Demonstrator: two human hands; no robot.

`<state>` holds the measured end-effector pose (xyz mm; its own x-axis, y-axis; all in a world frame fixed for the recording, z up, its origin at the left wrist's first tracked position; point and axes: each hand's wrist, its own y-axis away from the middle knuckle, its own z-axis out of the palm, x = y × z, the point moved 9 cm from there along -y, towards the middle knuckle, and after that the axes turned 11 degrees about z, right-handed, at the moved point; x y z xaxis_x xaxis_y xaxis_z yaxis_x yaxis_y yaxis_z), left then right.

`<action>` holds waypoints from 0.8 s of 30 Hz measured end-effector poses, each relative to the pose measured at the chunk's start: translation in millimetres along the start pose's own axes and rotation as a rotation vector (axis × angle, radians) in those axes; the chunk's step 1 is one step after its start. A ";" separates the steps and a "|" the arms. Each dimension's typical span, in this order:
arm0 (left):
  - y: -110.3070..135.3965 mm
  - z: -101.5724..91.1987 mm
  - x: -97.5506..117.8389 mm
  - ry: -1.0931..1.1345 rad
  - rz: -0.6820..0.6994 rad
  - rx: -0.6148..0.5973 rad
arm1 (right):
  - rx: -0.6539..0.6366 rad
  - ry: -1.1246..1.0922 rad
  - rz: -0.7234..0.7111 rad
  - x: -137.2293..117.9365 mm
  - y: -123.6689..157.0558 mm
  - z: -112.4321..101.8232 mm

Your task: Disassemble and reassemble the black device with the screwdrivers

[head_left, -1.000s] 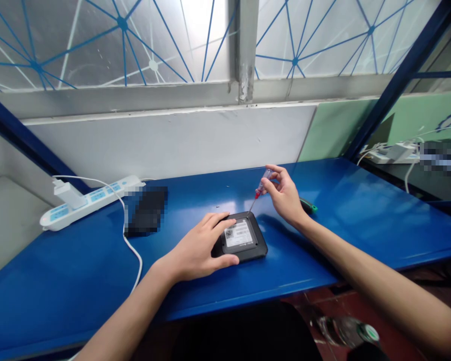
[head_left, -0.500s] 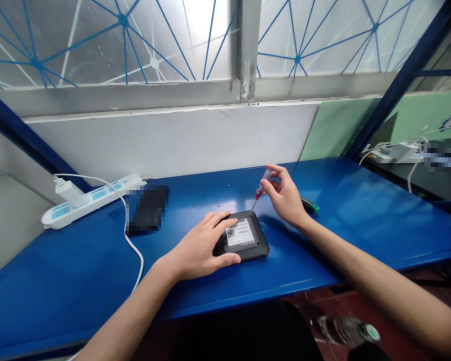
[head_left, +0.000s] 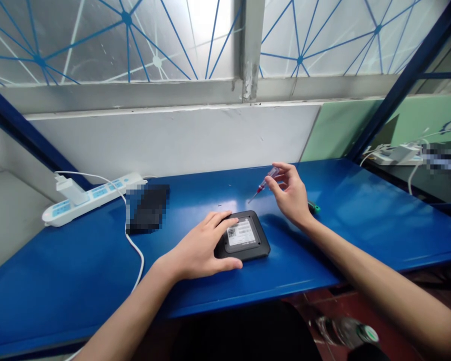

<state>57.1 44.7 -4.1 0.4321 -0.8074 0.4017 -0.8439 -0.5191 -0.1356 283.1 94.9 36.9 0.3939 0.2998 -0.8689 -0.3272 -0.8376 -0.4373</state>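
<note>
Head view. A flat black square device with rounded corners (head_left: 262, 244) lies on a blue painted tabletop (head_left: 364, 220), directly under the left grip (head_left: 199, 246). The left grip is wide: its fingers are spread across the left part of the device, and its thumb extends along the near edge. The right grip (head_left: 292, 194) is narrow, with thumb and fingers closed around the clear handle of a slim screwdriver with a red collar (head_left: 266, 181). The right grip is above and to the right of the far edge of the device. The screwdriver is tilted, its tip pointing down and left, just beyond that edge and apart from the device.

A white rectangular label (head_left: 244, 233) occupies the raised centre panel of the device. It carries a dark square code on its left side and rows of print, too small to read. A green-and-black handle (head_left: 314, 207) lies behind the right wrist, partly hidden. A white power strip with blue socket panels (head_left: 97, 193) lies at the far left.
</note>
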 end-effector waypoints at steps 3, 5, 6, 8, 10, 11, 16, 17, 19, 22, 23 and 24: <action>0.6 0.7 0.2 0.002 0.006 -0.002 | -0.001 -0.004 -0.004 2.6 -1.3 -1.1; 0.8 1.7 0.3 0.005 0.008 -0.008 | -0.025 -0.028 0.001 6.7 -2.1 1.4; 0.7 2.3 0.4 0.005 0.009 -0.010 | -0.041 -0.037 0.006 9.3 -2.5 3.8; 0.2 2.9 0.8 0.002 0.011 -0.011 | -0.072 -0.031 0.021 15.0 -3.2 10.2; -0.4 3.4 1.3 -0.005 0.012 -0.012 | -0.091 0.014 0.028 19.0 -3.8 17.5; -0.6 3.8 1.4 -0.010 0.011 -0.014 | -0.099 0.041 0.022 19.8 -4.0 21.4; -0.7 3.9 2.6 -0.017 0.018 -0.010 | -0.145 0.116 -0.025 19.5 -4.6 36.7; -0.6 4.1 2.8 -0.016 0.019 -0.009 | -0.153 0.123 -0.028 20.1 -4.8 38.4; -0.5 4.3 3.0 -0.013 0.022 -0.006 | -0.165 0.139 -0.032 21.5 -5.4 40.5; -0.4 4.4 3.2 -0.004 0.024 0.002 | -0.173 0.154 -0.033 23.4 -6.1 41.3; -0.3 4.4 3.2 -0.004 0.024 0.004 | -0.173 0.157 -0.033 23.6 -6.1 41.3; -0.3 4.5 3.1 -0.005 0.023 0.005 | -0.174 0.160 -0.033 23.5 -6.0 41.3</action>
<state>60.2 41.2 -6.8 0.4143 -0.8206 0.3937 -0.8520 -0.5018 -0.1495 258.8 125.8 9.5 0.5378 0.2637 -0.8008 -0.1641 -0.8989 -0.4062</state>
